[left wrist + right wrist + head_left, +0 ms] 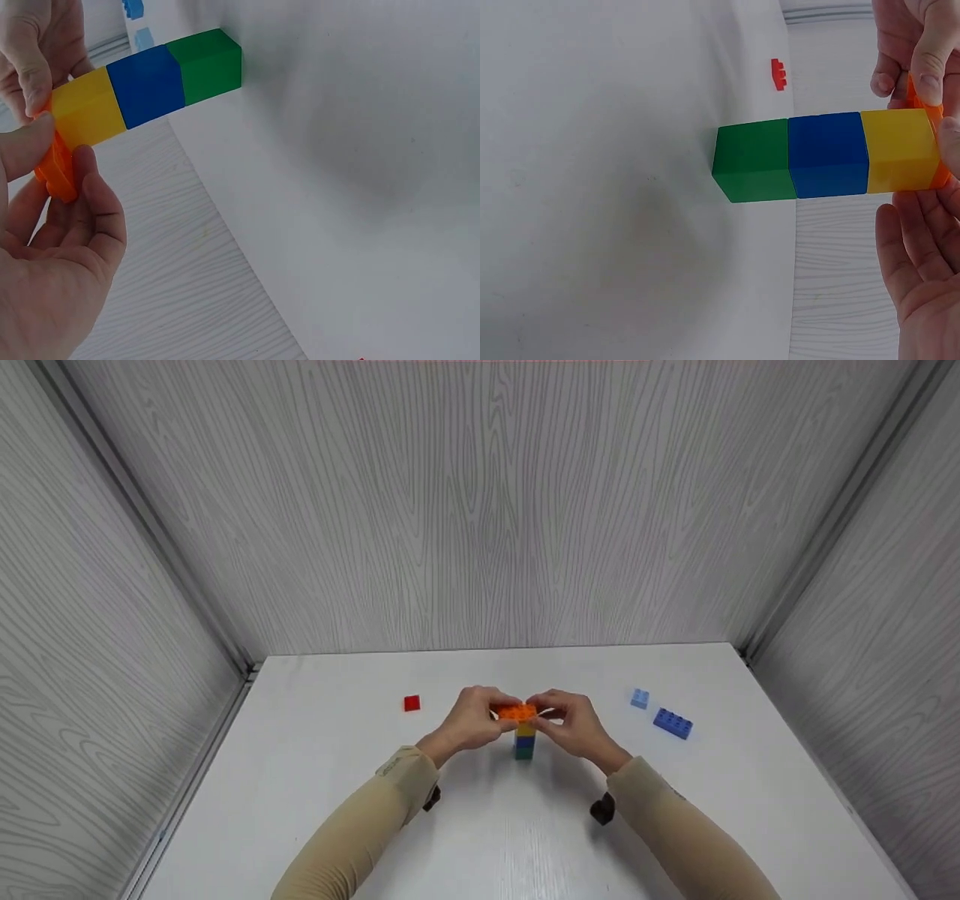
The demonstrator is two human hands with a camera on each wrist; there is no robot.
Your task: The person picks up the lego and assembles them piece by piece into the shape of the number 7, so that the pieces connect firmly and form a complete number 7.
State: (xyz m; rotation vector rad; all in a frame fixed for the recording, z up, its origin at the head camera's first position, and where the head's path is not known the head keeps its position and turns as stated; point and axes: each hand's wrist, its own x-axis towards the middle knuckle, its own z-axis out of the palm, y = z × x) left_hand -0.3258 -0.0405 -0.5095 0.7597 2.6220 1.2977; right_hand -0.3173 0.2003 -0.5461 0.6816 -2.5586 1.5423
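While both hands meet above the middle of the white table [337,727], the left hand [472,721] pinches the left end of a thin orange brick [516,713] between thumb and fingers, and the right hand [574,725] pinches its right end likewise. The orange brick lies studs upward at the top of an upright column and overhangs it on the left; whether it is fully seated cannot be told. Below it, in descending order, are a yellow block [88,109], a blue block [146,86] and a green block [208,66], the last standing on the table. To the far left of the column lies a small red brick [412,703], well apart from the hands. To the right lie a light blue brick [640,698] and, just beside it on the nearer side, a longer dark blue brick [673,723] with studs upward. Tan sleeves [360,825] cover both forearms. Wood-grained panels [480,510] enclose the table's far, left and right sides.
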